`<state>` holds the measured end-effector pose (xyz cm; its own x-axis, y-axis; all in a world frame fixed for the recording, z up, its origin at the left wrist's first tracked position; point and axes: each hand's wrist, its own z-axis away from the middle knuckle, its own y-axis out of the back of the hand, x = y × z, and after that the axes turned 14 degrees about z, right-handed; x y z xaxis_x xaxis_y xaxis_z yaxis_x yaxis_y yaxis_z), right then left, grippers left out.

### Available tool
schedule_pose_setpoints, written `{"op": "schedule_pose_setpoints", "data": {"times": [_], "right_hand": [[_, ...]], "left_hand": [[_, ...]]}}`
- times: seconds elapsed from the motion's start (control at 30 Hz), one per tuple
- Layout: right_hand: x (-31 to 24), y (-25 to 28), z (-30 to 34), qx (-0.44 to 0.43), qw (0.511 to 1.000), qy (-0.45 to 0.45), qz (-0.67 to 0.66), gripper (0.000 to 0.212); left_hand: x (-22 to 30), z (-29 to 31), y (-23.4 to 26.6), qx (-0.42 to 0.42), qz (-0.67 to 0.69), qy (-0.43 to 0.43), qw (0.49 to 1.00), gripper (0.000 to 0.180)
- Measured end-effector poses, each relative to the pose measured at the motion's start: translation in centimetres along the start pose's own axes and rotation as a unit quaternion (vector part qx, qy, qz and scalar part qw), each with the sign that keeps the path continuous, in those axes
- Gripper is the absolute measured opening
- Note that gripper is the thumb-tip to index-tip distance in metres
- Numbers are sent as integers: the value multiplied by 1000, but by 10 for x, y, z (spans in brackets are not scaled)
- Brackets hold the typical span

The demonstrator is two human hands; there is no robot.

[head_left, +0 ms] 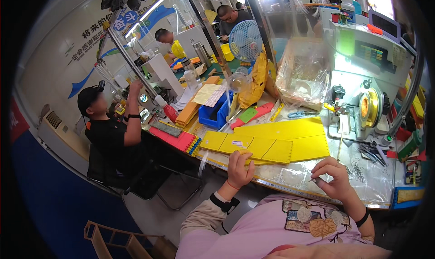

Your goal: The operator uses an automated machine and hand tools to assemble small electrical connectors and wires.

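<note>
My left hand (239, 170) is at the front edge of the bench, its fingers curled in front of a long yellow segmented board (253, 145). What lies inside those fingers, if anything, is hidden. To the right, my right hand (334, 177) is closed in a pinch around something small and dark, too small to name. The segmented board has toothed ends and a small white label. It overlaps a wider plain yellow board (297, 136) with a toothed right end.
A seated person (115, 127) works at left beside red toothed boards (179, 141). Behind the yellow boards stand a blue bin (216, 111) and a plastic-covered box (303, 68). At right is a lit machine with a yellow spool (372, 107); pliers (372, 153) lie nearby.
</note>
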<state>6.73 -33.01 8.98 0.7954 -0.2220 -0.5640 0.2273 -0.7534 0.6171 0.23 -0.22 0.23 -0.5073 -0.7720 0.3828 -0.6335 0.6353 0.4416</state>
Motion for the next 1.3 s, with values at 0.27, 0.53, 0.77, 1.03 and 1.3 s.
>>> {"op": "schedule_pose_setpoints", "data": {"times": [0.27,0.53,0.77,1.03,1.3], "right_hand": [[-4,0,2,1,1000,-5,-1,20],[8,1,-3,172,980,-91,-27,12],[5,13,-4,199,970,-115,-73,12],[2,21,0,224,972,-51,42,16],[6,21,23,211,969,-43,118,20]], "left_hand": [[0,4,2,4,-1,-13,1000,25],[-4,2,3,-44,-1,7,999,33],[59,-54,-11,-65,92,-16,993,36],[132,-114,-56,-145,177,-104,968,32],[151,-105,-90,-175,237,-65,953,16]]}}
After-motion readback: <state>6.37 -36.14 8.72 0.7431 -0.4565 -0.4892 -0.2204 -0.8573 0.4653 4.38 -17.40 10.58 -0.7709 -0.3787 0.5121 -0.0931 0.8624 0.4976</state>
